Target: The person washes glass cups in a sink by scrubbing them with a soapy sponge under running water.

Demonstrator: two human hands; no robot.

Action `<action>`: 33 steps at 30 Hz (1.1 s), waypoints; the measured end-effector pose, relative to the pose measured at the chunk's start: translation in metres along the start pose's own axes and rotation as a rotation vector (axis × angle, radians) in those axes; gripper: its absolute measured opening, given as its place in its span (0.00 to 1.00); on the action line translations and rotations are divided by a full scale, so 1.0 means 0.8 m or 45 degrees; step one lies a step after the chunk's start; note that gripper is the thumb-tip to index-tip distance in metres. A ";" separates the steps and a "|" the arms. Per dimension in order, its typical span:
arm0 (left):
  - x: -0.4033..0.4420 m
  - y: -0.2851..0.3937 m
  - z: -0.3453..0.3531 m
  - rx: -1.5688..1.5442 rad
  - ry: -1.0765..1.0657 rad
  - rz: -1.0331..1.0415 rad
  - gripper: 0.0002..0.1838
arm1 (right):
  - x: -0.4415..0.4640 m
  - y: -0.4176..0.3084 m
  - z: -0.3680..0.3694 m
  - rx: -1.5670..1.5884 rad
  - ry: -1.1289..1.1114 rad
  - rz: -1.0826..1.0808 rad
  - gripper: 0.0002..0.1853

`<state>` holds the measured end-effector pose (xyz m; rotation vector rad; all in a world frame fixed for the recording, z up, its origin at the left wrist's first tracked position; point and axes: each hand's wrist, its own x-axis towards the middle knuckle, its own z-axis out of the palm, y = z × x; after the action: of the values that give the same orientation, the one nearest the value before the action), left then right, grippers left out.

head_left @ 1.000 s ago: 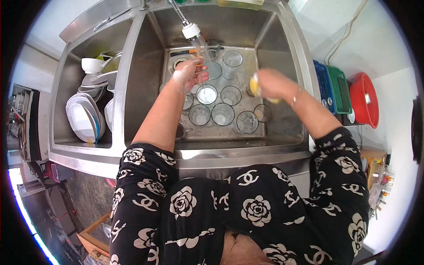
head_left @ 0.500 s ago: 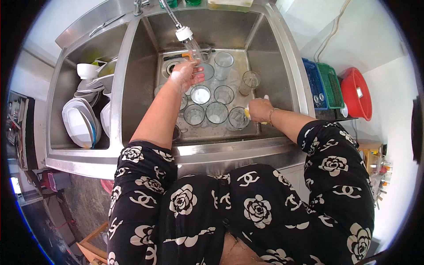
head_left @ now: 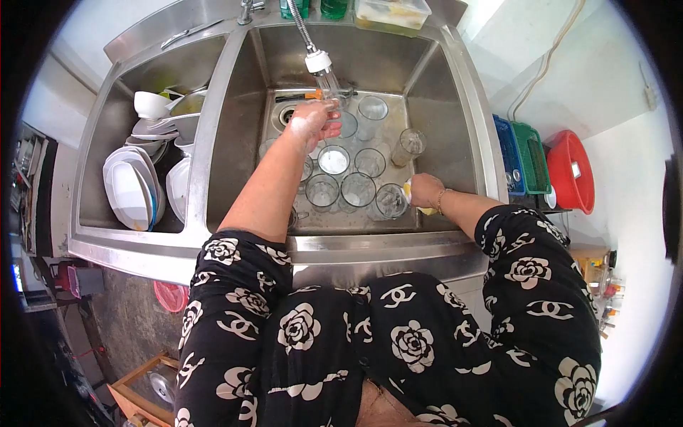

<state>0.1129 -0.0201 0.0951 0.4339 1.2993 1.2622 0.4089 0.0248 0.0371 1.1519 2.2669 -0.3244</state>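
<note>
My left hand (head_left: 316,122), with some white foam on the wrist, is under the clear nozzle of the spray faucet (head_left: 318,62). Its fingers are stretched out and partly spread, with nothing visible held in them. Several clear glasses stand in the large sink basin (head_left: 334,53) below it, among them one holding whitish liquid or foam (head_left: 334,160). My right hand (head_left: 427,191) is closed around a yellow sponge (head_left: 428,211), mostly hidden by the fingers. Just left of that hand stands a drinking glass (head_left: 390,201); a taller glass (head_left: 408,146) leans behind it.
In the left basin, white plates (head_left: 128,192) and a white bowl (head_left: 151,105) are piled. A plastic tub (head_left: 393,16) sits on the back ledge. To the right are a blue basket (head_left: 510,153), a green basket (head_left: 530,146) and a red basin (head_left: 570,171).
The whole view has shifted, so the sink appears lower and slightly to the right. My left hand stays under the nozzle; my right hand keeps the sponge beside the front glass.
</note>
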 end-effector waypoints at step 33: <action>0.007 -0.002 -0.002 0.170 0.046 0.008 0.18 | 0.077 0.060 -0.141 0.458 0.537 0.154 0.17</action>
<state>0.1108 -0.0167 0.0904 0.5124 1.4188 1.1973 0.3754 0.1452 0.0939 1.6666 2.5489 -0.4942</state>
